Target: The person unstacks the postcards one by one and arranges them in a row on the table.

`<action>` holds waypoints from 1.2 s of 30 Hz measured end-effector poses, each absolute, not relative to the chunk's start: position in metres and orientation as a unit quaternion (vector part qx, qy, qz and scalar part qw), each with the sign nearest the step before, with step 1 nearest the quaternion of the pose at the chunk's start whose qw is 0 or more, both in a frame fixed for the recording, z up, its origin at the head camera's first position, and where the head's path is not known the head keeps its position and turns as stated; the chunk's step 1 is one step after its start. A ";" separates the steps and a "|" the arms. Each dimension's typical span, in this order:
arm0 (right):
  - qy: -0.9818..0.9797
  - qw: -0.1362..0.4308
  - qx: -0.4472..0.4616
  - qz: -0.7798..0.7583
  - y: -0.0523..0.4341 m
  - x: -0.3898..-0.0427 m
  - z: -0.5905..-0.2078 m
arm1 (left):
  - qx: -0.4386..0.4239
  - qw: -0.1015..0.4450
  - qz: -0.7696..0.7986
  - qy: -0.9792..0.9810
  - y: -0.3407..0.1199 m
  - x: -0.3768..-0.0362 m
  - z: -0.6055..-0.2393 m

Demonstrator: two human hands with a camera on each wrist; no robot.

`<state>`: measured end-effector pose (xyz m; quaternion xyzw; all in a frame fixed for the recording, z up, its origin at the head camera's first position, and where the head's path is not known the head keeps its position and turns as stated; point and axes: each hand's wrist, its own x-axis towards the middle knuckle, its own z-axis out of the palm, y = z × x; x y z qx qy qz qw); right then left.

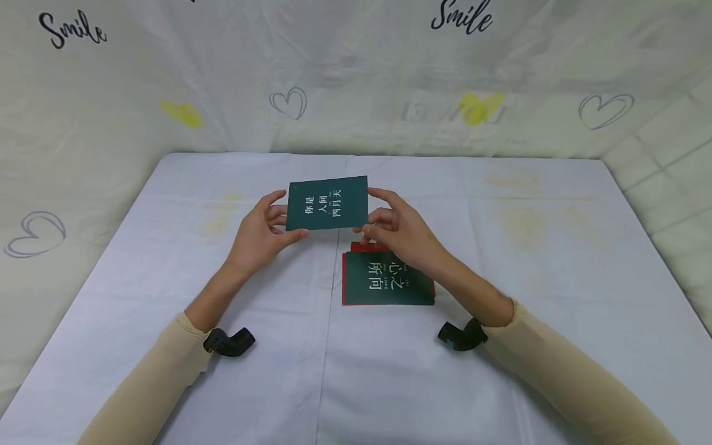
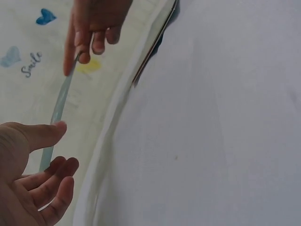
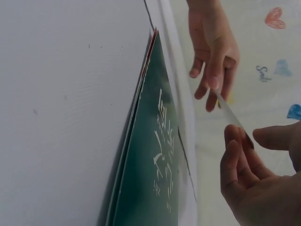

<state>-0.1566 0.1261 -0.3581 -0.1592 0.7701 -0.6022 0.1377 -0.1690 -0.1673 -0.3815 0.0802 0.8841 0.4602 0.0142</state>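
A dark green card (image 1: 327,203) with white characters is held up above the table between both hands. My left hand (image 1: 260,232) pinches its left edge with thumb below and fingers behind. My right hand (image 1: 396,228) pinches its right edge. In the wrist views the held card appears edge-on as a thin strip (image 2: 59,110) (image 3: 229,113) between the two hands. Below my right hand, a small stack of cards (image 1: 387,281) lies flat on the table, a green one on top and red ones under it; the stack (image 3: 150,165) fills the right wrist view.
The table (image 1: 167,259) is covered with a white cloth. A pale curtain (image 1: 356,74) with hearts and "Smile" print hangs behind and at the sides. Black wrist mounts (image 1: 228,341) (image 1: 461,335) sit on both forearms.
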 end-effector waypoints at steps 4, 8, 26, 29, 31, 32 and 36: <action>0.777 0.137 -0.160 -0.593 0.123 -0.159 -0.355 | 0.075 0.015 0.467 0.881 -0.170 -0.169 -0.380; 0.778 0.137 -0.160 -0.592 0.119 -0.162 -0.355 | 0.068 0.013 0.465 0.882 -0.173 -0.169 -0.379; 0.766 0.169 -0.152 -0.601 0.105 -0.166 -0.354 | 0.038 0.010 0.466 0.884 -0.189 -0.173 -0.385; 0.762 0.170 -0.155 -0.606 0.101 -0.167 -0.353 | 0.033 0.016 0.476 0.879 -0.192 -0.173 -0.384; 0.758 0.169 -0.157 -0.610 0.099 -0.167 -0.353 | 0.028 0.019 0.482 0.876 -0.193 -0.173 -0.383; 0.757 0.169 -0.158 -0.611 0.098 -0.168 -0.353 | 0.026 0.020 0.485 0.874 -0.194 -0.173 -0.384; 0.751 0.168 -0.163 -0.617 0.094 -0.170 -0.354 | 0.014 0.022 0.498 0.867 -0.197 -0.175 -0.384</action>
